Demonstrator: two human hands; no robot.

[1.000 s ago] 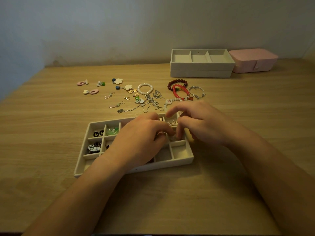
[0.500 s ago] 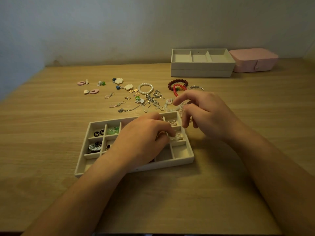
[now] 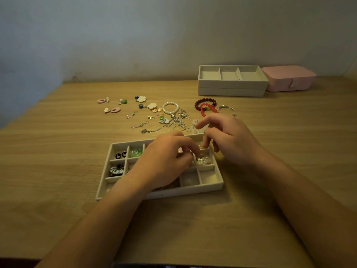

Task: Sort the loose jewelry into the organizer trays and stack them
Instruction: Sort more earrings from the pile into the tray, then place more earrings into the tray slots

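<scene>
Front and centre sits the cream rectangular compartment tray (image 3: 183,192), flat on the pale wooden table (image 3: 58,151), long axis running nine to three with the three o'clock end swung slightly away, open side up so pieces drop straight in; its nine o'clock cells hold round black studs (image 3: 120,155), green glassy pieces (image 3: 136,152) and a black-and-white piece (image 3: 116,170), while a three o'clock cell holds clear sparkly bits (image 3: 203,161); the left hand (image 3: 164,163) arches over the middle, fingers curled down toward that sparkly cell; the tips are hidden, so I cannot tell whether they pinch anything; my guess is it's settling a piece; the right hand (image 3: 231,140) hovers over the tray's one o'clock corner, index finger stretched toward eleven, the others curled under; I cannot make out whether it holds anything; that reach looks like a go at the next pick; at twelve o'clock, near the far rim, lies the unsorted lot: a tangle of silver chains (image 3: 179,120), a white pearl bracelet (image 3: 170,107), a dark red bead bracelet (image 3: 199,102), a bright red bead bracelet (image 3: 202,111), a thin silver bangle (image 3: 226,107); toward eleven, white flower earrings (image 3: 142,99) and pink hoop earrings (image 3: 114,110); well beyond at one o'clock, two stacked cream trays (image 3: 231,91) wait by the wall, also lying nine to three, a closed pink box (image 3: 288,78) just beside them; plenty left to sort, and the stacking looks a long way off.
</scene>
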